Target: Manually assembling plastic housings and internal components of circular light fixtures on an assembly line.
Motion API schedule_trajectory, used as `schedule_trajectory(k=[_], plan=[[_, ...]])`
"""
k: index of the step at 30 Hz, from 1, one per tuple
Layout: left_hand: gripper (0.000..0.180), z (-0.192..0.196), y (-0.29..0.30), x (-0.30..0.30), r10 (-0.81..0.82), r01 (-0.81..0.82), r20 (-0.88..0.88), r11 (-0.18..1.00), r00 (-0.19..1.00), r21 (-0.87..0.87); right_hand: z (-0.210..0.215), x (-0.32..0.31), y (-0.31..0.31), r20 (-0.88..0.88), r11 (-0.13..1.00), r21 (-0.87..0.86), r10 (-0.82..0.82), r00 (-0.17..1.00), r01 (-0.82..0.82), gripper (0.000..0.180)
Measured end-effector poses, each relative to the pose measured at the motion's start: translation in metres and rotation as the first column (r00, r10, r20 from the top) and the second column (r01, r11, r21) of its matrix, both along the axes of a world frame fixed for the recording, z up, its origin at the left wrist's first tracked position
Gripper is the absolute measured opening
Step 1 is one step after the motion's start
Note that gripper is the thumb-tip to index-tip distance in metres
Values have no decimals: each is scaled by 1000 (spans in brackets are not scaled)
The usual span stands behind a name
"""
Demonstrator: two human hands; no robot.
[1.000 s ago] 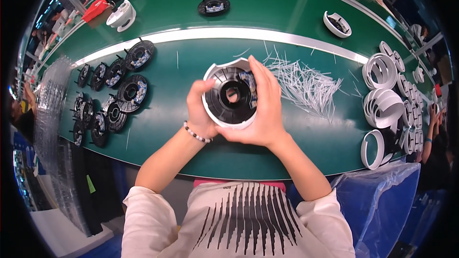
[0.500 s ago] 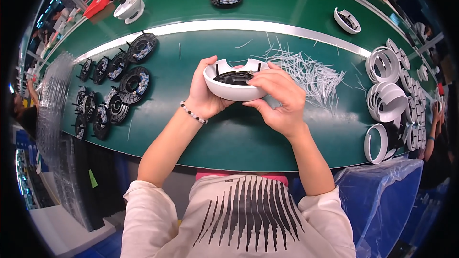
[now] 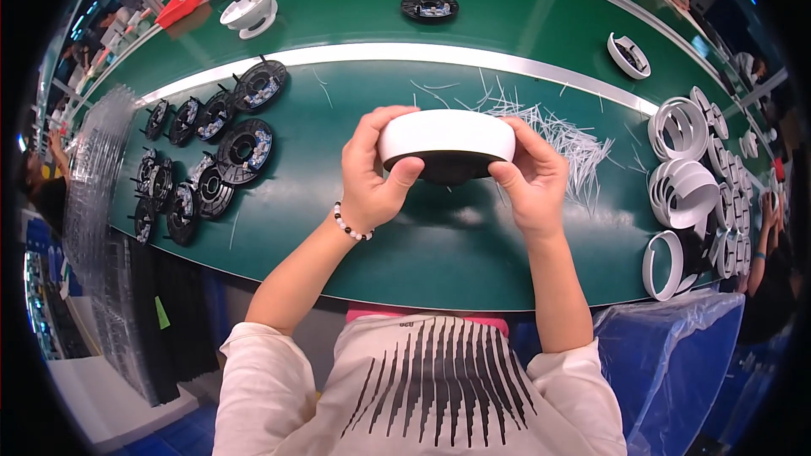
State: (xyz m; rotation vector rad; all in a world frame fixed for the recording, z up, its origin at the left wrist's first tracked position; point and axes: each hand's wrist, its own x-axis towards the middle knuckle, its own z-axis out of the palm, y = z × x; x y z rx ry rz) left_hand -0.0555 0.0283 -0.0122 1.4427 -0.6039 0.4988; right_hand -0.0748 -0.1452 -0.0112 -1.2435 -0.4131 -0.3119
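Observation:
A white round plastic housing (image 3: 448, 135) with a black underside (image 3: 449, 165) is held up in front of me above the green table. My left hand (image 3: 378, 160) grips its left end, thumb underneath and fingers behind. At the other end my right hand (image 3: 532, 173) holds it the same way. The housing is tipped so that its smooth white side and dark bottom face me. Its open top and whatever sits inside are hidden. A beaded bracelet (image 3: 351, 224) circles my left wrist.
Several black round bases with circuit boards (image 3: 245, 152) lie at the left, beside clear plastic trays (image 3: 101, 177). Thin white strips (image 3: 562, 148) are heaped right of centre. White rings (image 3: 680, 194) stand at the right. Other parts, including a black base (image 3: 429, 6), sit beyond the pale rail.
The housing has been tipped, so its inside no longer shows and its underside does. My right hand has moved from its front rim to its right end. Parts beyond the rail appear farther right.

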Motion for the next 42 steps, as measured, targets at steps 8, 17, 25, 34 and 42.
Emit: schedule_trajectory(k=[8, 17, 25, 34, 42], plan=[[50, 4, -12, 7, -34, 8, 163, 988, 986, 152, 3, -4, -30, 24, 1000, -10, -4, 1000, 4, 43], [36, 38, -143, 110, -258, -125, 539, 809, 802, 574, 38, -79, -149, 472, 26, -585, -802, 366, 810, 41], [33, -33, -251, 223, -188, -349, 579, 638, 794, 687, -16, -150, -176, 403, -326, -885, -894, 194, 333, 45], [43, -8, -218, 288, 331, -591, 497, 325, 802, 738, -29, -143, -181, 341, -299, -797, -940, -17, 524, 11], [40, -8, -139, 308, 483, -97, -44, 262, 874, 960, 19, -145, -105, 570, -250, -587, -803, 174, 770, 5]])
